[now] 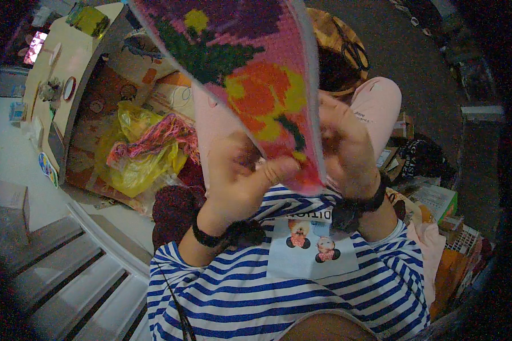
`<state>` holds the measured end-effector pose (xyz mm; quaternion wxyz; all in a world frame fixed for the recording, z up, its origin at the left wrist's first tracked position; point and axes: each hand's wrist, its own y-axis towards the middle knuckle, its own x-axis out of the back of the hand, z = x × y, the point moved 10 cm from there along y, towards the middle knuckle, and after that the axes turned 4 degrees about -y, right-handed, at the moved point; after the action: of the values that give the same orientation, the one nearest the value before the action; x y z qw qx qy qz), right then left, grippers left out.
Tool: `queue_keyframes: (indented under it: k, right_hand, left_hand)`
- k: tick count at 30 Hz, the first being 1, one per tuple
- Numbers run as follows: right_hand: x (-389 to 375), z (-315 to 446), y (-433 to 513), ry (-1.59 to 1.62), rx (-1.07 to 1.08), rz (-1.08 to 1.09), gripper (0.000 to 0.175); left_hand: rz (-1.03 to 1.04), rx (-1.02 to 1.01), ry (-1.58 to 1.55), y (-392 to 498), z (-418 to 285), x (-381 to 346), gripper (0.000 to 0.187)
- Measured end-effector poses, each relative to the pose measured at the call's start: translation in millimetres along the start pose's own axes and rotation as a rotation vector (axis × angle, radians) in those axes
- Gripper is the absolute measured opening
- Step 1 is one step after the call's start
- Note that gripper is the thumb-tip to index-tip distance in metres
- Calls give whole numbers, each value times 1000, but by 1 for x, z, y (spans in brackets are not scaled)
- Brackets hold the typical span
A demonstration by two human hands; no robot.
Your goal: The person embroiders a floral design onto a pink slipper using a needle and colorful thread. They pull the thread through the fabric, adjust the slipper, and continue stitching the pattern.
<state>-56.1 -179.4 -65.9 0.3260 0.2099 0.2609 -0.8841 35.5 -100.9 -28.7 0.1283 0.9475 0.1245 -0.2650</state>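
A tapering embroidered textile piece with a pale edge fills the upper middle of the view, close to the camera. It shows orange, yellow, green and purple flower shapes on pink. My left hand grips its narrow lower end, the thumb lying across the front. Along the right edge is my right hand, blurred and partly hidden behind the piece; whether its fingers pinch anything cannot be made out. Both wrists carry dark bands. Behind the piece, my legs in pink trousers are spread apart.
To the left, pink thread skeins lie on a yellow plastic bag, beside a pale tabletop bearing a jar. Scissors rest on a round brown container. Slatted grey furniture stands lower left; boxes crowd the right.
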Motion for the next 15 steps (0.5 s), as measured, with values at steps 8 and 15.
queue_keyframes:
  k: [8, 15]
  right_hand:
    - [38, 71, -12, 972, 101, 389, 13]
    - [231, 132, -81, 29, 526, -201, 12]
  left_hand:
    - [-219, 201, -130, 7, 8, 38, 29]
    - [-682, 28, -294, -11, -28, 135, 24]
